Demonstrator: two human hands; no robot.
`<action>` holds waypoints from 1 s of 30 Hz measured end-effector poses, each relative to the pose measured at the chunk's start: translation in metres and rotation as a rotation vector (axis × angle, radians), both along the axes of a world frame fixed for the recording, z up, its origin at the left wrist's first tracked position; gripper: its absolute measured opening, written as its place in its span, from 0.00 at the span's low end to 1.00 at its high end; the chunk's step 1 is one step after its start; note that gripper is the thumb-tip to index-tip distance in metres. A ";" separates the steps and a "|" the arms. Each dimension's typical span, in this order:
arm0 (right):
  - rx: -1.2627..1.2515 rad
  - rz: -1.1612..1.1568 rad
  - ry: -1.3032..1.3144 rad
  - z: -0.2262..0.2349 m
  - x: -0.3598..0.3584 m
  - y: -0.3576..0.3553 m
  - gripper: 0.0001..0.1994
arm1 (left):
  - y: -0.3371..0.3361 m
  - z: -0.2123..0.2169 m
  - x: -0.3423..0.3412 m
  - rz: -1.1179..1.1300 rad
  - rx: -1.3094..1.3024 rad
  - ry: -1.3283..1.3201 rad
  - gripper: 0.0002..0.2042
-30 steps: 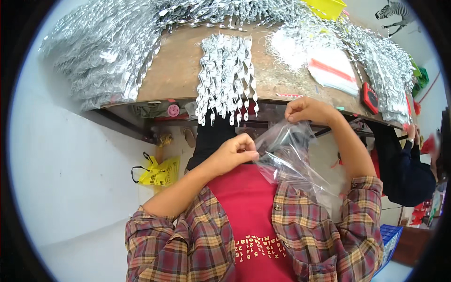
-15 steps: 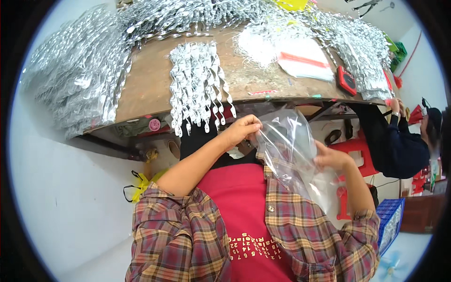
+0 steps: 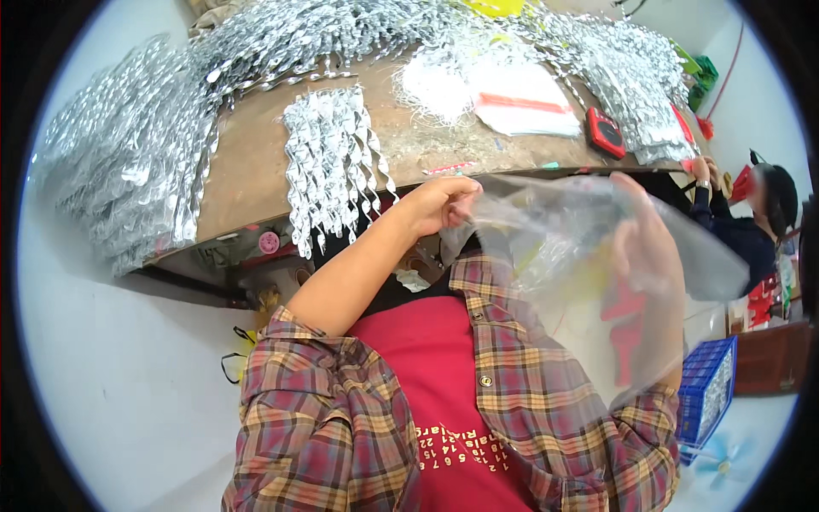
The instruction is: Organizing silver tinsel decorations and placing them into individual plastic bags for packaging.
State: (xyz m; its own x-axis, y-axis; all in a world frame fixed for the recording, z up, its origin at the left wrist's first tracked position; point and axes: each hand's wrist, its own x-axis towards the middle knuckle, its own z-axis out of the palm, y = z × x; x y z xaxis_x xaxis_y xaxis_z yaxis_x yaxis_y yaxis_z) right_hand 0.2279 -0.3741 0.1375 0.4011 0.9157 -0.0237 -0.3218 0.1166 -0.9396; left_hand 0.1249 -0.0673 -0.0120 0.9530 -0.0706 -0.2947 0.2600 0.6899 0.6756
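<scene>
Fingertips of the left hand (image 3: pixel 444 206) were closed on one edge of a clear plastic bag (image 3: pixel 559 226), at three o'clock in the view. Half a second earlier the right hand (image 3: pixel 646 243) was lower; now it was raised and blurred behind or inside the film, its grip impossible to tell. The bag had swung out wider, with no contents showing. From it, twisted silver strips (image 3: pixel 328 162) overhung the wooden table (image 3: pixel 247 162) at ten o'clock, with a red-cased device (image 3: pixel 604 134) at twelve.
</scene>
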 end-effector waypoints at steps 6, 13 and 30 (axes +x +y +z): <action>-0.292 -0.237 -0.524 -0.027 0.037 0.004 0.23 | 0.002 0.032 -0.042 -0.219 0.280 -0.192 0.07; -0.246 0.493 -0.091 -0.087 -0.018 0.145 0.19 | 0.012 0.043 -0.110 -0.239 0.602 -0.135 0.07; -0.368 1.051 -0.784 -0.077 -0.047 0.218 0.08 | 0.044 0.022 -0.246 0.116 1.893 -0.062 0.07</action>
State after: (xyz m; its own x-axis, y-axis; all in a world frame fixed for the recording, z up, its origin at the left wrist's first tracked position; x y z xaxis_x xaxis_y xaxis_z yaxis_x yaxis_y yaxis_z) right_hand 0.1806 -0.1560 0.0607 -0.4549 0.7848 -0.4209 0.5251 -0.1454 -0.8385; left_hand -0.1208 -0.0237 0.0095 0.9395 0.3157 0.1330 0.2220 -0.8568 0.4654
